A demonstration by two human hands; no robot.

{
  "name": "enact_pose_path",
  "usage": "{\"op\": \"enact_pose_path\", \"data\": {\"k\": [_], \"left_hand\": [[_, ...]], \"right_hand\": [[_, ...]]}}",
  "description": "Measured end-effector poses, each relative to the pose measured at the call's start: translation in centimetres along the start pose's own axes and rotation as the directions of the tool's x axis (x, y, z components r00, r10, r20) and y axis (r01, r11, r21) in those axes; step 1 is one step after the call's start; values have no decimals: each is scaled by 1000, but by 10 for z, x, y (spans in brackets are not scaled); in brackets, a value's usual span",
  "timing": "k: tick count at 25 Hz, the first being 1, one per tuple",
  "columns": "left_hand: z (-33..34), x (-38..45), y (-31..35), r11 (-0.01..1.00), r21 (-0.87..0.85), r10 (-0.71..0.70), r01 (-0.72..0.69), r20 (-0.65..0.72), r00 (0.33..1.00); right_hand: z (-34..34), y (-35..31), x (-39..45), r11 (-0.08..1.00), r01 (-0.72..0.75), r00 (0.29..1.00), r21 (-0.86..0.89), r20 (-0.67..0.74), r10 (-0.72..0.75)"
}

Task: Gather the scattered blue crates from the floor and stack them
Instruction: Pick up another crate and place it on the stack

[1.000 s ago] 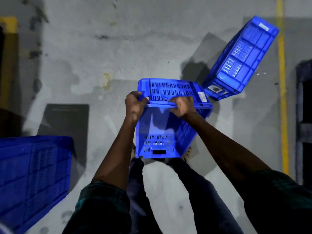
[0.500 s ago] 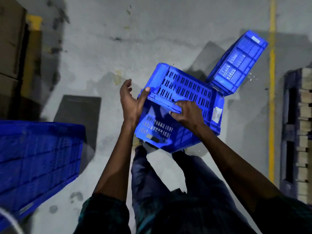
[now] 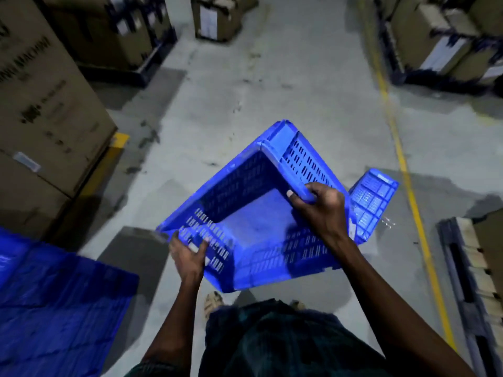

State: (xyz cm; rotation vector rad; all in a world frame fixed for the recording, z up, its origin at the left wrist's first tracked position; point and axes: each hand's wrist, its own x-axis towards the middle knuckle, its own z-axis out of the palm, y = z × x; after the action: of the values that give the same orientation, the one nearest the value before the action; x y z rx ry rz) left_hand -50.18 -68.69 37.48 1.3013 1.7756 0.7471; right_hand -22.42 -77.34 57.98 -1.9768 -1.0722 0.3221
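Observation:
I hold a blue slotted crate (image 3: 253,221) in the air in front of my body, tilted with its open side turned up towards me. My left hand (image 3: 190,254) grips its near left wall. My right hand (image 3: 321,208) is wrapped over the rim of its right wall. Behind my right hand a second blue crate (image 3: 373,202) lies tipped on the floor, partly hidden by the held one. A third blue crate (image 3: 54,300) fills the lower left, close to my left arm.
Large cardboard boxes (image 3: 40,104) stand at the left, and more boxes on pallets line the far left and far right (image 3: 435,36). A wooden pallet (image 3: 473,268) sits at the right beyond a yellow floor line (image 3: 408,180). Grey concrete aisle runs ahead.
The crate has come up off the floor and turned so its open side faces me. My left hand shifted to the near wall. My view lifted from the floor to the aisle.

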Motion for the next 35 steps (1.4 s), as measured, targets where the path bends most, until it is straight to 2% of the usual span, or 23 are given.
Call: {"op": "enact_pose_path", "data": {"k": [2, 4, 6, 7, 9, 12, 15, 19, 22, 25, 30, 33, 35], "left_hand": [[-17, 7, -24, 997, 65, 38, -36, -32, 999], [-38, 19, -33, 996, 72, -48, 52, -63, 997], [-61, 33, -19, 985, -68, -165, 161, -64, 984], [-68, 40, -11, 973, -160, -179, 167, -63, 982], [-83, 63, -12, 956, -272, -115, 110, -4, 993], [-107, 92, -22, 935, -334, -98, 122, 86, 991], [-126, 102, -39, 864, -421, -241, 275, 134, 961], [-144, 118, -54, 785, -502, -349, 362, 123, 929], [-157, 130, -58, 774, -581, -333, 252, -35, 942], [-171, 143, -58, 785, -597, -349, 163, -210, 913], [-185, 138, -66, 829, -540, -426, 145, -442, 789], [-196, 115, -58, 858, -500, -399, 116, -508, 763], [-196, 98, -58, 855, -511, -407, 87, -560, 722]], "right_hand": [[-3, -16, -3, 997, -34, 999, 67, -24, 36], [-1, -30, -8, 993, -18, 999, 121, -38, 23], [2, -43, -14, 981, -12, 999, 196, -40, 20], [4, -49, -17, 974, -12, 999, 225, -42, 22], [9, -59, -22, 969, 11, 999, 246, -39, -2], [25, -82, -32, 969, 41, 999, 245, -21, -37], [43, -101, -32, 965, 37, 999, 258, -12, -35], [54, -125, -13, 922, 33, 998, 385, 30, -49], [66, -131, -1, 909, 45, 993, 415, 79, -85], [91, -122, 10, 857, -72, 990, 511, 144, -2], [124, -106, 51, 817, -184, 976, 546, 201, 86], [133, -95, 77, 825, -198, 965, 529, 251, 71], [135, -89, 98, 826, -197, 956, 529, 289, 43]]}}
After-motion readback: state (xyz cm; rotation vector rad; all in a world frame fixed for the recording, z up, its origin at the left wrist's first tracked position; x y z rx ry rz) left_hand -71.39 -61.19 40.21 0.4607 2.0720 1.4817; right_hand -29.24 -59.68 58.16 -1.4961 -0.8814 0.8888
